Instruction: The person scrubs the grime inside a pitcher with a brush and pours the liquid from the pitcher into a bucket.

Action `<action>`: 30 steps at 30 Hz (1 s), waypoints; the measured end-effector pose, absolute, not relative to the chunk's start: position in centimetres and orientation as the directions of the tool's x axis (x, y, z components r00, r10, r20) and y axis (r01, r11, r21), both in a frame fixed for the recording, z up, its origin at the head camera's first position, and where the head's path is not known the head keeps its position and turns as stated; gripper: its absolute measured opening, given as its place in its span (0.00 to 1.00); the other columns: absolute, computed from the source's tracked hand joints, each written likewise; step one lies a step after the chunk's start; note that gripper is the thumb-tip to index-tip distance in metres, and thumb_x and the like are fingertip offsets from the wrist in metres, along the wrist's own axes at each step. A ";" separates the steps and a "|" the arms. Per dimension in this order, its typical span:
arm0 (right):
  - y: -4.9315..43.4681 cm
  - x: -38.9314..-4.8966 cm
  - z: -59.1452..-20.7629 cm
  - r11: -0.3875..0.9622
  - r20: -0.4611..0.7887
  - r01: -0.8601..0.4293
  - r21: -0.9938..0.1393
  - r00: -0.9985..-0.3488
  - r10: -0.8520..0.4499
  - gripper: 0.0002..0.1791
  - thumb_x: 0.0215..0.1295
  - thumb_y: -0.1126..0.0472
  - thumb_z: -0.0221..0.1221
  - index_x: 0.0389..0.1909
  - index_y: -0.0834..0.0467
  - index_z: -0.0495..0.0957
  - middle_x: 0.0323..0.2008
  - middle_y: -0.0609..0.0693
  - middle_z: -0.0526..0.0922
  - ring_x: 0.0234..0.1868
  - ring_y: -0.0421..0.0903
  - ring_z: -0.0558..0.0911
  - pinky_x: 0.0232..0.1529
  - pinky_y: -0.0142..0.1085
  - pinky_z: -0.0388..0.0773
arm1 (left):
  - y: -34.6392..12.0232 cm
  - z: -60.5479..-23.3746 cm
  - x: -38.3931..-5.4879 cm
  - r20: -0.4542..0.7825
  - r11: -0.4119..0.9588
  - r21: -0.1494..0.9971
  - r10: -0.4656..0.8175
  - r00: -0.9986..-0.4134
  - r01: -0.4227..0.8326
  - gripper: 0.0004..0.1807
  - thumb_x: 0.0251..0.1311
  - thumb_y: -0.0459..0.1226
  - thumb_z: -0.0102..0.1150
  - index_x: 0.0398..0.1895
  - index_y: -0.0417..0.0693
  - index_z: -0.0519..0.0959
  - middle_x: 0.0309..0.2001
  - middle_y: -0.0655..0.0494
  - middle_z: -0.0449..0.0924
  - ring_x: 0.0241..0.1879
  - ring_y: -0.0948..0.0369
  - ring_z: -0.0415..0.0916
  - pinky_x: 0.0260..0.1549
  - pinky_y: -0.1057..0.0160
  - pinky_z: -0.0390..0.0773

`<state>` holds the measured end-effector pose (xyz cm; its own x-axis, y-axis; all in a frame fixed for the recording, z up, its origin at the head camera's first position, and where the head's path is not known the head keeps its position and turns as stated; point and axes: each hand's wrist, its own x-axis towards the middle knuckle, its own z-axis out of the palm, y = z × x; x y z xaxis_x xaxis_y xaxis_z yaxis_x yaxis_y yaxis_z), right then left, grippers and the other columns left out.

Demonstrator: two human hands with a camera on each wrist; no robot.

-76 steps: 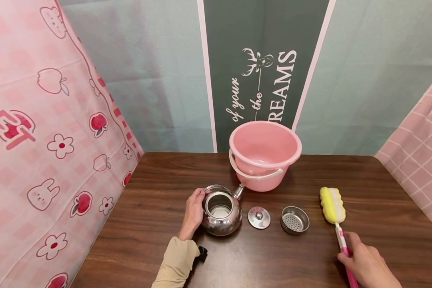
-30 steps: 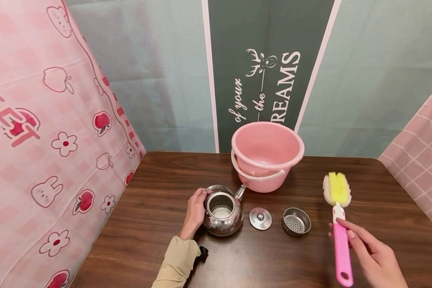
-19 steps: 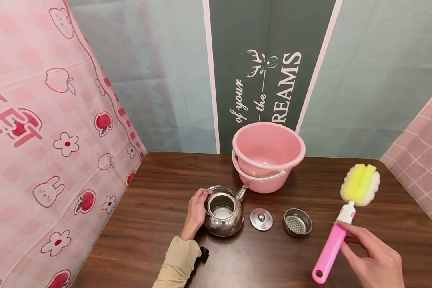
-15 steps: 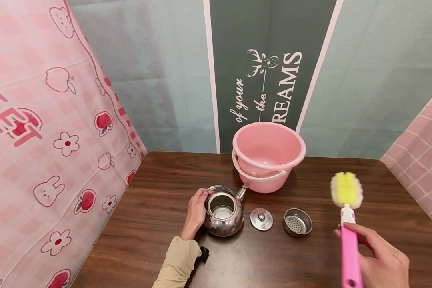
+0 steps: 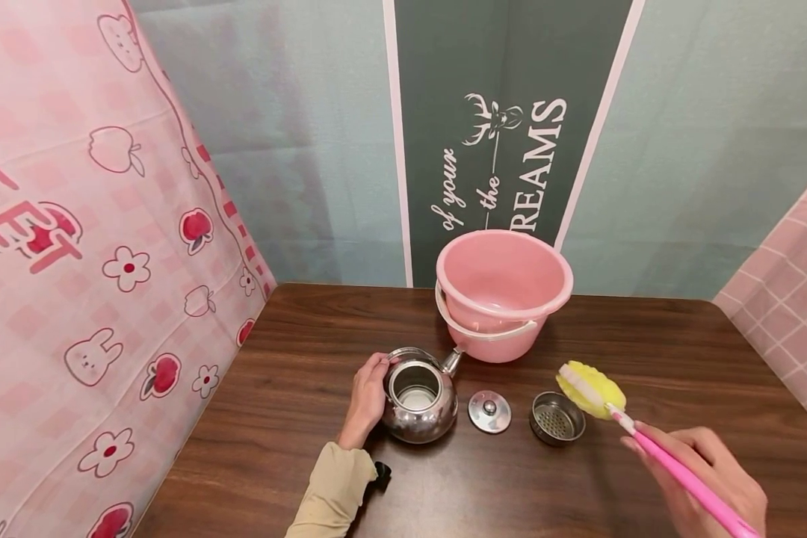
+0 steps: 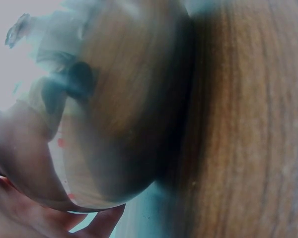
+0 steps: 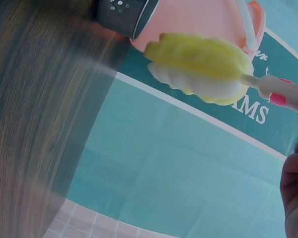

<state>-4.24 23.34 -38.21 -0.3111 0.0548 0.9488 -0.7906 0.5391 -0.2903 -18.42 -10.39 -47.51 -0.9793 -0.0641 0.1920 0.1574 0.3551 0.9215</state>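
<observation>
The right hand (image 5: 719, 467) grips the pink handle of a brush (image 5: 672, 465), its fingers closed around it near the white neck. Half a second ago the brush pointed straight toward the far side; now it slants left, and its yellow and white sponge head (image 5: 590, 388) hangs above the table (image 5: 484, 493), just beyond the right edge of the strainer (image 5: 557, 420). The left hand (image 5: 365, 403) stays where it was, holding the left side of the steel kettle (image 5: 420, 426), fingers bent around its curve.

The kettle stands upright and uncovered on the table, its spout pointing to the far right. Right of it lies the lid (image 5: 489, 412), knob up, and then the strainer; none of these has moved. Behind them, at the far edge, stands the pink bucket (image 5: 504, 347), its white handle hanging down on the near side. A green cloth (image 5: 504, 45) with white lettering hangs beyond.
</observation>
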 end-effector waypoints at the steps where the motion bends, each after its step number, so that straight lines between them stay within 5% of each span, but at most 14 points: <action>1: 23.2 -4.1 -38.2 0.536 0.941 -0.781 -0.321 -0.326 0.090 0.18 0.56 0.59 0.68 0.30 0.74 0.84 0.32 0.52 0.87 0.33 0.30 0.75 0.36 0.11 0.63 | -10.4 -47.5 -18.4 0.193 0.355 0.921 -0.063 -0.979 0.159 0.17 0.71 0.38 0.40 0.40 0.46 0.82 0.44 0.52 0.86 0.51 0.55 0.78 0.54 0.60 0.71; 4: 22.6 -3.7 -38.0 0.441 0.913 -0.799 -0.408 -0.368 0.178 0.16 0.54 0.65 0.69 0.30 0.78 0.82 0.40 0.57 0.87 0.39 0.34 0.79 0.41 0.13 0.69 | -10.3 -47.5 -18.4 0.191 0.356 0.921 -0.063 -0.979 0.157 0.17 0.71 0.38 0.40 0.40 0.46 0.82 0.44 0.52 0.86 0.51 0.55 0.78 0.54 0.60 0.71; 8: 22.0 -4.2 -37.5 0.342 0.935 -0.873 -0.349 -0.298 0.193 0.14 0.51 0.70 0.69 0.27 0.81 0.80 0.40 0.65 0.86 0.44 0.44 0.85 0.47 0.21 0.76 | -10.3 -47.5 -18.4 0.187 0.358 0.921 -0.068 -0.980 0.150 0.17 0.71 0.38 0.40 0.40 0.46 0.82 0.44 0.52 0.86 0.52 0.55 0.78 0.55 0.59 0.71; 11: 21.9 -4.8 -37.4 0.454 0.968 -0.857 -0.244 -0.192 0.159 0.15 0.53 0.65 0.70 0.24 0.77 0.82 0.36 0.63 0.87 0.43 0.41 0.86 0.47 0.20 0.75 | -10.3 -47.5 -18.4 0.188 0.362 0.920 -0.069 -0.980 0.151 0.17 0.71 0.38 0.40 0.40 0.46 0.82 0.44 0.52 0.86 0.52 0.55 0.79 0.55 0.59 0.71; 14: 22.0 -5.0 -37.6 0.588 0.976 -0.779 -0.217 -0.156 0.154 0.18 0.55 0.59 0.70 0.22 0.74 0.83 0.32 0.58 0.88 0.42 0.32 0.85 0.47 0.16 0.73 | -10.4 -47.5 -18.4 0.194 0.364 0.918 -0.065 -0.979 0.158 0.17 0.71 0.38 0.40 0.40 0.46 0.82 0.44 0.52 0.86 0.51 0.55 0.79 0.54 0.60 0.72; 18: 22.1 -4.8 -37.8 0.629 0.972 -0.741 -0.236 -0.169 0.165 0.19 0.54 0.57 0.70 0.21 0.73 0.83 0.29 0.55 0.88 0.39 0.27 0.84 0.45 0.13 0.71 | -10.4 -47.5 -18.4 0.195 0.361 0.919 -0.061 -0.979 0.161 0.17 0.71 0.38 0.39 0.40 0.46 0.82 0.44 0.52 0.85 0.51 0.55 0.78 0.54 0.60 0.72; 25: 21.4 -4.5 -37.2 0.459 0.945 -0.826 -0.327 -0.273 0.182 0.13 0.48 0.66 0.72 0.22 0.74 0.82 0.28 0.56 0.87 0.34 0.34 0.84 0.40 0.15 0.73 | -10.3 -47.5 -18.4 0.190 0.361 0.920 -0.063 -0.980 0.155 0.17 0.71 0.37 0.40 0.39 0.45 0.82 0.44 0.52 0.86 0.51 0.55 0.78 0.53 0.60 0.72; 30: 20.9 -4.6 -37.2 0.442 0.945 -0.836 -0.324 -0.271 0.181 0.12 0.47 0.67 0.71 0.21 0.73 0.82 0.26 0.55 0.86 0.32 0.36 0.83 0.39 0.15 0.72 | -10.3 -47.5 -18.4 0.182 0.357 0.922 -0.066 -0.981 0.147 0.17 0.71 0.37 0.40 0.40 0.46 0.82 0.44 0.52 0.86 0.51 0.55 0.78 0.54 0.60 0.71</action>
<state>-4.61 20.94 -37.21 -0.2712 0.1807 0.9454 -0.8364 0.4417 -0.3244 -18.41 -10.31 -47.47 -0.9811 -0.0657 0.1822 0.1474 0.3574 0.9223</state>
